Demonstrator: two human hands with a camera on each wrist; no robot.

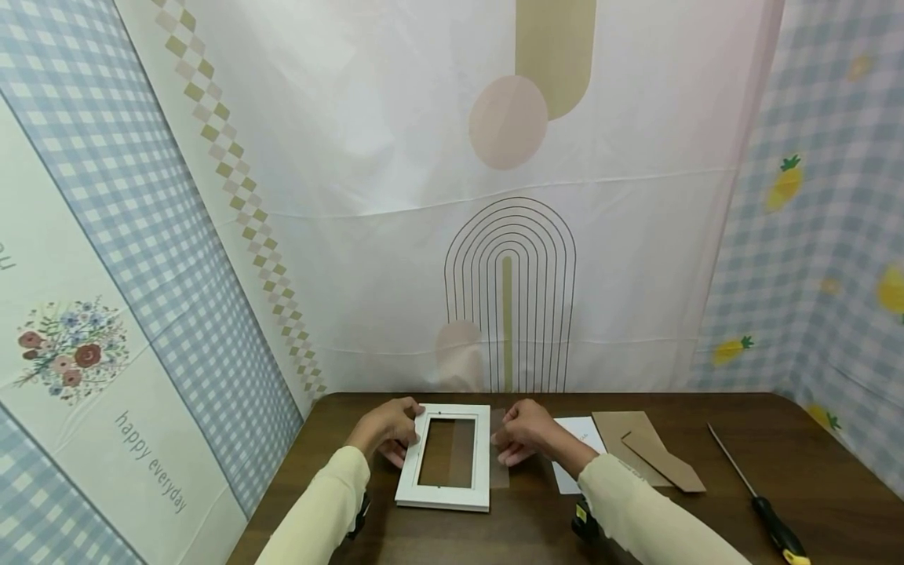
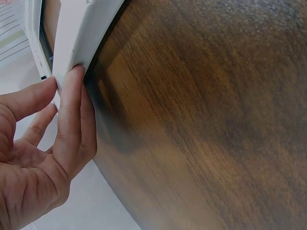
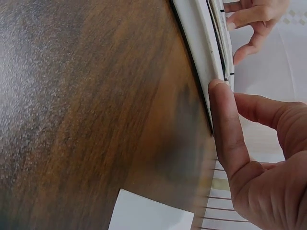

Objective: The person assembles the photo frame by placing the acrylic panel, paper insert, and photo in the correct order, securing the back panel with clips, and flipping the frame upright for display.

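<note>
A white picture frame (image 1: 442, 497) lies with its opening showing the brown table. My left hand (image 1: 388, 428) grips the frame's left side, thumb on one face and fingers along the outer edge in the left wrist view. A clear sheet (image 1: 500, 475) overlaps the frame's right side and juts out past it; a paler strip shows through the opening. My right hand (image 1: 526, 431) pinches this sheet close beside the frame. In the right wrist view the index fingertip (image 3: 218, 85) is right at the frame's edge.
Right of the hands lie a white card (image 1: 575, 439), a brown backing board (image 1: 625, 424) and a folded brown cardboard stand (image 1: 667, 463). A screwdriver (image 1: 770, 522) with a black and yellow handle lies farther right. Printed cloth hangs behind the wooden table (image 1: 523, 534).
</note>
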